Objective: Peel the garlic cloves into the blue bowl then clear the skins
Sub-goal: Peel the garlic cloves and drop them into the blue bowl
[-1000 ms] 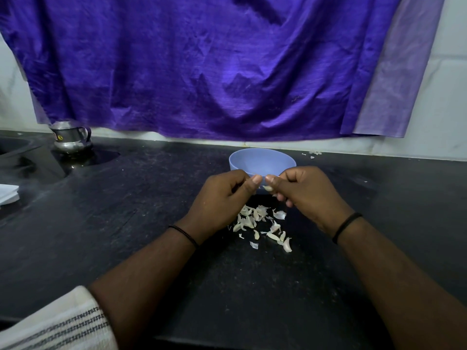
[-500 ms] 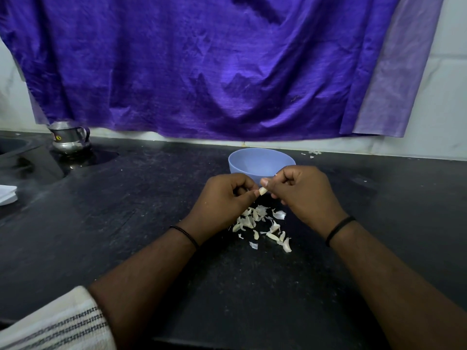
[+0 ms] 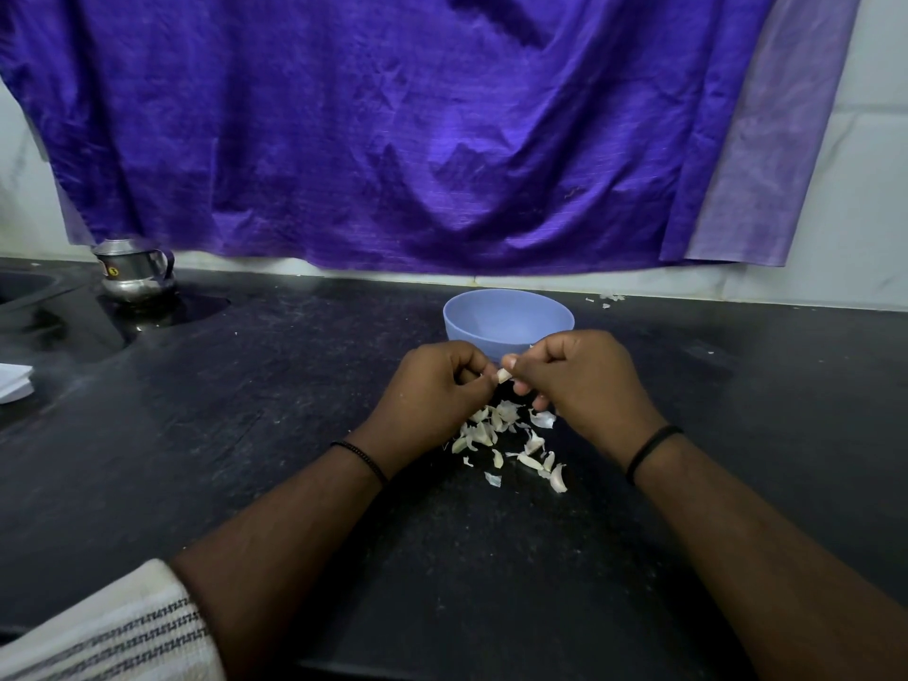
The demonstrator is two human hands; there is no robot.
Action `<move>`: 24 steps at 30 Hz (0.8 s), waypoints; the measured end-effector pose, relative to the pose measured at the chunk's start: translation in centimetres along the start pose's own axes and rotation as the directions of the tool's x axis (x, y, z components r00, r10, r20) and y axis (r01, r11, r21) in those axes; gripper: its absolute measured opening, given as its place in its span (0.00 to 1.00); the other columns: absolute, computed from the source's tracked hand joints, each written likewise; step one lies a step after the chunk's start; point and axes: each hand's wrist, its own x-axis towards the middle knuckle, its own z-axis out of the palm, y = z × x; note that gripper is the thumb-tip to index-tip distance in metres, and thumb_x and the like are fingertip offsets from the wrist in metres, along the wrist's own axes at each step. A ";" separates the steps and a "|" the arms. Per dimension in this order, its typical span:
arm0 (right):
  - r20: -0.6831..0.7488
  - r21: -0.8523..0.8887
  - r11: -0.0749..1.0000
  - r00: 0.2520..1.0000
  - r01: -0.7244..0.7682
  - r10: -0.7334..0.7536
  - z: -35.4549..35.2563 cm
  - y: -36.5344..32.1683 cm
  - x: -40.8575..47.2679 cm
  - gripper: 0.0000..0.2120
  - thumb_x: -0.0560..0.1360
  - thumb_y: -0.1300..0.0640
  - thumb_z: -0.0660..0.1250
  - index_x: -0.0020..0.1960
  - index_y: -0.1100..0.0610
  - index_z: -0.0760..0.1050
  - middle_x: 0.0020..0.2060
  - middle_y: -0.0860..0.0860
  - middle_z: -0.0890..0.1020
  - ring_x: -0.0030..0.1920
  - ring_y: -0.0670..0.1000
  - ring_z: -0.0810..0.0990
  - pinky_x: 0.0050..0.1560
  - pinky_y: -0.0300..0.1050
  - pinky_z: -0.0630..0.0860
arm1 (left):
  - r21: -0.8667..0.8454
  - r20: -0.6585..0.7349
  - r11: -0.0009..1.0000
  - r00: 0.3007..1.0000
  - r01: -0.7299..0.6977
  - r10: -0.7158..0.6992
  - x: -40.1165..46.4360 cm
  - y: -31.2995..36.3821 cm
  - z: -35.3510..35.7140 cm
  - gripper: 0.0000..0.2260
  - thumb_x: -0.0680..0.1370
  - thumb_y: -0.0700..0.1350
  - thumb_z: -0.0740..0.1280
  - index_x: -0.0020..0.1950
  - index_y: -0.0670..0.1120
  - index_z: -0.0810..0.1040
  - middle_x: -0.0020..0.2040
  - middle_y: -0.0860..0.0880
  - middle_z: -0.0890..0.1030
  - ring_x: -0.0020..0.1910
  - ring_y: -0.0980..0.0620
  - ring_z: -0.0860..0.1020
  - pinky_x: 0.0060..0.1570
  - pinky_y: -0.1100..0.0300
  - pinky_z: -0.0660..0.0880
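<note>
Just in front of the blue bowl [image 3: 508,317], the left hand [image 3: 432,385] and right hand [image 3: 580,380] meet, fingers curled, together pinching one garlic clove [image 3: 502,375]. Pale skins [image 3: 511,442] lie scattered on the black counter [image 3: 245,435] just nearer than the bowl, below both hands.

dim indoor light, sharp focus, wide-angle bowing

Countertop [image 3: 245,435]: black, faintly speckled. Bowl [image 3: 508,319]: pale blue. Garlic skins [image 3: 511,437]: off-white. Hanging cloth [image 3: 393,130]: deep purple, with a lighter lilac edge. Sleeve [image 3: 108,636]: white with grey stripes. Wristbands [image 3: 651,452]: black. Jug [image 3: 135,272]: silver.
</note>
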 end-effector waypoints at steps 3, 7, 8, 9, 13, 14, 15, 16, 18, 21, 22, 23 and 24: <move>0.051 0.011 1.000 0.998 -0.025 0.024 0.3 0.1 0.0 0.06 0.75 0.55 0.73 0.41 0.56 0.82 0.33 0.49 0.85 0.29 0.44 0.80 0.32 0.40 0.76 | 0.069 -0.009 0.997 1.000 -0.016 0.017 0.0 -0.1 -0.1 0.05 0.77 0.44 0.72 0.41 0.50 0.81 0.29 0.54 0.79 0.27 0.62 0.74 0.31 0.68 0.71; 0.101 0.050 0.997 0.994 -0.058 0.053 0.5 0.2 0.1 0.05 0.77 0.61 0.69 0.43 0.57 0.82 0.33 0.50 0.85 0.29 0.45 0.79 0.32 0.42 0.75 | 0.139 -0.018 0.989 0.998 -0.050 0.053 0.0 -0.1 -0.1 0.06 0.77 0.44 0.71 0.41 0.52 0.81 0.30 0.54 0.79 0.28 0.62 0.74 0.31 0.72 0.69; 0.114 0.067 0.995 0.991 -0.072 0.064 0.5 0.2 0.1 0.05 0.78 0.62 0.69 0.44 0.58 0.82 0.33 0.50 0.85 0.29 0.45 0.79 0.32 0.42 0.74 | 0.143 -0.018 0.988 0.998 -0.055 0.059 0.0 0.0 -0.2 0.06 0.78 0.43 0.70 0.42 0.52 0.81 0.30 0.54 0.79 0.28 0.62 0.74 0.31 0.72 0.69; 0.123 0.084 0.993 0.989 -0.087 0.077 0.6 0.2 0.2 0.06 0.78 0.62 0.68 0.44 0.58 0.82 0.32 0.50 0.84 0.29 0.45 0.78 0.32 0.41 0.74 | 0.143 -0.015 0.988 0.998 -0.058 0.061 0.0 0.0 -0.2 0.06 0.78 0.43 0.70 0.42 0.52 0.81 0.30 0.54 0.79 0.28 0.61 0.74 0.31 0.72 0.69; 0.132 0.129 0.984 0.986 -0.123 0.106 0.6 0.2 0.1 0.07 0.80 0.63 0.66 0.45 0.60 0.81 0.32 0.50 0.83 0.28 0.44 0.77 0.31 0.39 0.73 | 0.117 -0.006 0.991 0.998 -0.061 0.062 -0.1 0.1 -0.2 0.04 0.78 0.42 0.70 0.45 0.48 0.83 0.30 0.54 0.80 0.28 0.62 0.75 0.31 0.72 0.68; 0.136 0.129 0.984 0.985 -0.120 0.102 0.6 0.2 0.1 0.07 0.80 0.63 0.66 0.46 0.60 0.81 0.32 0.50 0.83 0.28 0.44 0.77 0.31 0.38 0.73 | 0.115 -0.010 0.991 0.998 -0.063 0.065 -0.1 0.2 -0.2 0.04 0.78 0.42 0.70 0.45 0.47 0.84 0.30 0.53 0.80 0.28 0.62 0.75 0.31 0.73 0.68; 0.141 0.124 0.986 0.985 -0.115 0.097 0.6 0.2 0.1 0.06 0.80 0.62 0.66 0.46 0.60 0.81 0.32 0.50 0.83 0.29 0.44 0.78 0.31 0.37 0.73 | 0.116 -0.015 0.991 0.998 -0.065 0.067 -0.1 0.2 -0.2 0.04 0.78 0.41 0.70 0.45 0.47 0.84 0.30 0.53 0.80 0.27 0.62 0.75 0.30 0.73 0.68; 0.147 0.118 0.987 0.985 -0.112 0.094 0.6 0.2 0.0 0.06 0.80 0.62 0.66 0.46 0.60 0.81 0.32 0.49 0.83 0.29 0.44 0.78 0.31 0.37 0.73 | 0.117 -0.018 0.991 0.997 -0.068 0.070 -0.1 0.2 -0.3 0.04 0.78 0.41 0.70 0.45 0.47 0.84 0.30 0.53 0.81 0.27 0.62 0.75 0.30 0.73 0.68; 0.153 0.112 0.988 0.984 -0.107 0.089 0.7 0.2 0.0 0.06 0.79 0.61 0.67 0.46 0.60 0.81 0.32 0.50 0.83 0.29 0.43 0.78 0.32 0.38 0.73 | 0.113 -0.020 0.991 0.997 -0.076 0.078 -0.1 0.2 -0.3 0.04 0.78 0.41 0.70 0.45 0.46 0.84 0.30 0.53 0.80 0.27 0.62 0.75 0.30 0.73 0.68; 0.138 0.091 0.991 0.987 -0.096 0.083 0.7 0.2 0.0 0.06 0.79 0.60 0.67 0.46 0.59 0.81 0.33 0.50 0.83 0.29 0.43 0.78 0.32 0.37 0.74 | 0.112 -0.027 0.990 0.996 -0.085 0.089 -0.2 0.2 -0.3 0.04 0.78 0.41 0.71 0.45 0.47 0.85 0.29 0.54 0.80 0.27 0.62 0.74 0.29 0.72 0.68; 0.134 0.078 0.993 0.988 -0.090 0.079 0.7 0.2 0.0 0.06 0.79 0.60 0.67 0.46 0.59 0.82 0.33 0.50 0.84 0.29 0.43 0.78 0.32 0.37 0.74 | 0.114 -0.029 0.990 0.995 -0.087 0.091 -0.2 0.2 -0.2 0.04 0.78 0.41 0.71 0.45 0.47 0.85 0.29 0.54 0.80 0.27 0.62 0.74 0.29 0.72 0.68; 0.131 0.065 0.994 0.989 -0.084 0.075 0.8 0.2 0.0 0.06 0.79 0.60 0.67 0.46 0.59 0.82 0.34 0.50 0.84 0.29 0.43 0.79 0.32 0.37 0.74 | 0.117 -0.029 0.989 0.995 -0.088 0.092 -0.2 0.2 -0.3 0.04 0.78 0.41 0.71 0.45 0.47 0.85 0.29 0.53 0.80 0.27 0.62 0.75 0.30 0.72 0.68; 0.129 0.051 0.996 0.989 -0.078 0.071 0.8 0.3 0.0 0.06 0.79 0.59 0.67 0.46 0.59 0.82 0.34 0.50 0.84 0.30 0.43 0.79 0.32 0.37 0.74 | 0.120 -0.028 0.989 0.995 -0.088 0.092 -0.2 0.2 -0.3 0.04 0.78 0.41 0.70 0.45 0.47 0.85 0.30 0.53 0.80 0.27 0.62 0.75 0.30 0.71 0.69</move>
